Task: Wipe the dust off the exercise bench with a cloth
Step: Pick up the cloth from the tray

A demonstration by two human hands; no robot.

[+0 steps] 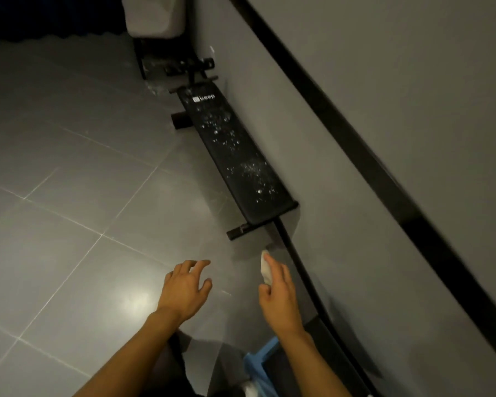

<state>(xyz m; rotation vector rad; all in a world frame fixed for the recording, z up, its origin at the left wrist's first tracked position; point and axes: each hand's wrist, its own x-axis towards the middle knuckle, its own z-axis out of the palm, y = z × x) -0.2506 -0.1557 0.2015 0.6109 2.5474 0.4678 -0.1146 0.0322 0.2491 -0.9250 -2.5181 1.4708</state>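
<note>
The black exercise bench (235, 156) in the middle of the frame is speckled with dust, so wiping looks not begun; below it, the left hand (185, 285) is open and empty, and the right hand (278, 296) pinches the white cloth (265, 267).

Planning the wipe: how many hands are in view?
2. Left hand hovers empty over the floor; right hand grips the cloth, short of the dusty bench.

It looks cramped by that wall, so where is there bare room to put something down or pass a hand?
The tiled floor beside the exercise bench, away from the wall, is bare. The bench top is free but dusty. Between bench and wall it is tight: no gap shows.
</note>
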